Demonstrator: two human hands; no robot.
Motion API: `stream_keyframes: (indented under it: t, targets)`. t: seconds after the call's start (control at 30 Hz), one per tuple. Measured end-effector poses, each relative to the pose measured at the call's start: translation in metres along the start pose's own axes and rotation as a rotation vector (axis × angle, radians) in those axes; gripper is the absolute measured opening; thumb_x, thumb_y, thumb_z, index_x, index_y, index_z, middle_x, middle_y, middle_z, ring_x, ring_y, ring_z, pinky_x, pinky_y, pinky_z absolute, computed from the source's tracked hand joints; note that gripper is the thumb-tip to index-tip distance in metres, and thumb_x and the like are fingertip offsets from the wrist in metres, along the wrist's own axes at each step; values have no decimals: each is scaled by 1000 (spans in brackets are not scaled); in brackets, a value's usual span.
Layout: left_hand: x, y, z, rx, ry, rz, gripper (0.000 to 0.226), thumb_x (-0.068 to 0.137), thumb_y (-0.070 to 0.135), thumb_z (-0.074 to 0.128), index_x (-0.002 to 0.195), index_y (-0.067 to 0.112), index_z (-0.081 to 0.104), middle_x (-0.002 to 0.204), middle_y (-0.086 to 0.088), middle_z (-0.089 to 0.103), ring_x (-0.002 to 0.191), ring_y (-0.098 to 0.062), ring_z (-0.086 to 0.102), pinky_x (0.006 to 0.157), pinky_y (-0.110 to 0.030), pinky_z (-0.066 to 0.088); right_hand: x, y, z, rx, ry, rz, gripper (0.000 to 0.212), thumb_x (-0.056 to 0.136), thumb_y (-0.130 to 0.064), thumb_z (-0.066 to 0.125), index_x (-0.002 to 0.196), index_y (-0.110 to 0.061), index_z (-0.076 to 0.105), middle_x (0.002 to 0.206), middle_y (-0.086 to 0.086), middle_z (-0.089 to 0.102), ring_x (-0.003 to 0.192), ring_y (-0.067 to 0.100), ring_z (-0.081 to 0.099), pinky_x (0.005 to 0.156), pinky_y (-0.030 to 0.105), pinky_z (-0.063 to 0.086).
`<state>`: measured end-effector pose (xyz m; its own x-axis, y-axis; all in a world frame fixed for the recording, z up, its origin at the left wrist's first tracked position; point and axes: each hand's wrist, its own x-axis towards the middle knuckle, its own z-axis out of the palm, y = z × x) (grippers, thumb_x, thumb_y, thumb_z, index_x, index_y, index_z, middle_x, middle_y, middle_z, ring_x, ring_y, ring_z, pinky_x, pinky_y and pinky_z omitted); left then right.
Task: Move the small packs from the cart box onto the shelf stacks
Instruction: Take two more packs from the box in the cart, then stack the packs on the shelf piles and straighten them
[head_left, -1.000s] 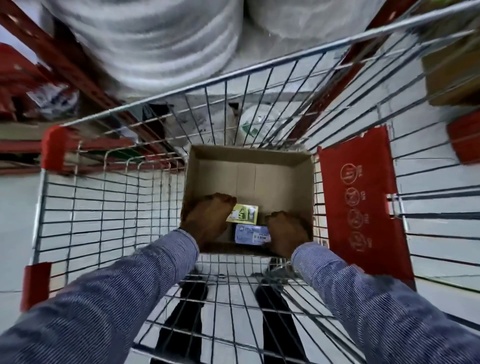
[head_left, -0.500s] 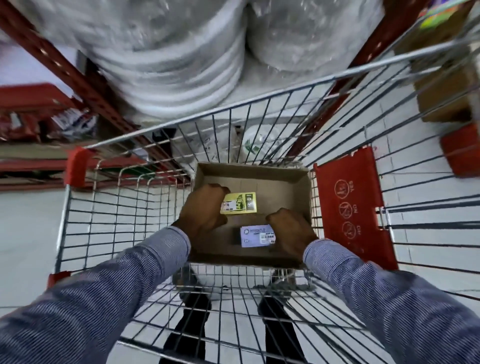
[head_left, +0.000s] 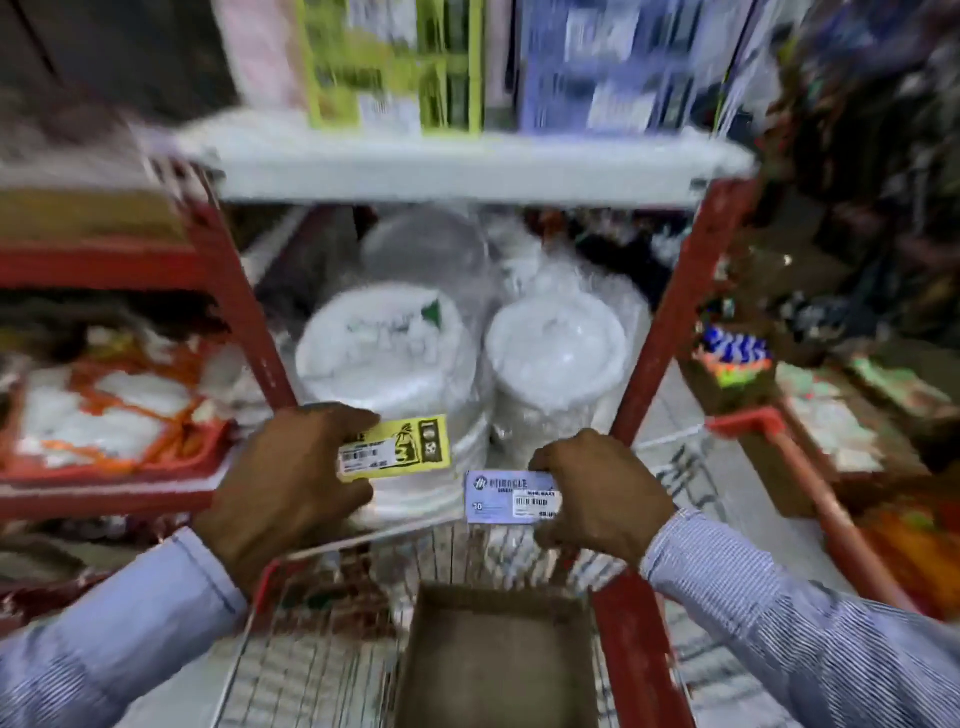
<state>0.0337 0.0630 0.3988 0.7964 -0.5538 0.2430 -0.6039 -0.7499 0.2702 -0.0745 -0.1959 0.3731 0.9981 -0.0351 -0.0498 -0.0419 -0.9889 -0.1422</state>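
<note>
Our fingers were closed around a pack in each hand: the left hand pinched the yellow pack between thumb and fingertips, and the right hand was curled tight on one end of the pale blue pack. A second earlier both hands had been down inside the cardboard box in the cart, settling on these same two packs; now the packs were lifted clear of it and held out over the cart's front rim, and our view had swung up from the cart floor to the shelf. We judged that the pick was done and the carry was under way. The box below looked bare in the part we could see, though its near end ran out of frame. Ahead, on the white shelf, stood a yellow-green stack and a blue stack, blurred by our head movement, and their colours seemed to match what we held. Wrapped white plates sat on the lower level just behind the packs. Neither pack touched a stack yet.
</note>
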Motion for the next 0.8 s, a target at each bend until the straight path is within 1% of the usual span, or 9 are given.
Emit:
stream_keyframes:
  t: [0.07, 0.23, 0.3, 0.37, 0.4, 0.5, 0.6, 0.67, 0.8]
  targets:
    - [8, 4, -48, 49, 73, 8, 65, 46, 21, 91, 109, 21, 74, 95, -6, 79, 79, -30, 74, 68, -38, 61, 1, -9, -50, -18, 92, -4, 46, 51, -47, 77, 87, -21, 65, 82, 2, 69, 74, 24, 60, 60, 31, 50]
    - [29, 10, -150, 104, 273, 73, 62, 50, 32, 88, 110, 23, 73, 94, -1, 79, 79, -24, 74, 66, -37, 59, -1, -27, -163, -73, 334, -30, 42, 51, -49, 76, 84, -25, 64, 73, -5, 64, 67, 19, 54, 51, 28, 35]
    - [37, 12, -179, 116, 327, 83, 63, 52, 37, 88, 112, 25, 72, 99, 0, 78, 83, -22, 74, 69, -38, 60, -2, -31, -199, -71, 422, -33, 36, 50, -49, 75, 72, -27, 57, 64, -7, 55, 62, 17, 45, 50, 29, 32]
    - [46, 14, -199, 111, 381, 82, 64, 51, 39, 85, 112, 25, 73, 99, -1, 78, 84, -22, 74, 71, -35, 60, -2, -33, -227, -66, 486, -41, 39, 49, -49, 74, 59, -30, 41, 56, -7, 43, 57, 16, 38, 50, 31, 29]
    - [51, 16, -210, 111, 420, 94, 63, 50, 37, 84, 111, 25, 74, 98, 0, 79, 83, -21, 74, 70, -34, 59, -1, -34, -244, -72, 526, -42, 40, 48, -48, 73, 58, -29, 40, 55, -6, 42, 56, 17, 38, 50, 32, 30]
    - [73, 24, -233, 74, 482, 142, 64, 47, 35, 78, 109, 23, 74, 99, 1, 79, 85, -19, 74, 75, -34, 59, 4, -32, -282, -115, 625, -22, 35, 50, -48, 73, 70, -24, 56, 63, -4, 57, 63, 22, 51, 52, 32, 39]
    - [100, 32, -247, 43, 514, 182, 62, 51, 27, 85, 112, 23, 73, 104, 2, 78, 90, -18, 73, 81, -33, 58, 16, -23, -310, -111, 731, 12, 44, 55, -45, 78, 93, -23, 67, 83, -2, 69, 78, 24, 59, 66, 34, 50]
    - [119, 38, -251, 39, 536, 219, 59, 54, 20, 89, 110, 22, 73, 103, 1, 78, 90, -19, 73, 80, -33, 59, 28, -16, -322, -127, 772, 30, 49, 60, -43, 78, 104, -23, 66, 95, 0, 69, 87, 23, 60, 73, 35, 52]
    - [156, 48, -253, 53, 565, 294, 54, 62, 20, 90, 113, 20, 71, 105, 2, 77, 91, -16, 71, 78, -30, 57, 56, -2, -333, -182, 813, 60, 49, 70, -39, 78, 113, -21, 63, 105, 2, 69, 98, 23, 59, 81, 37, 52]
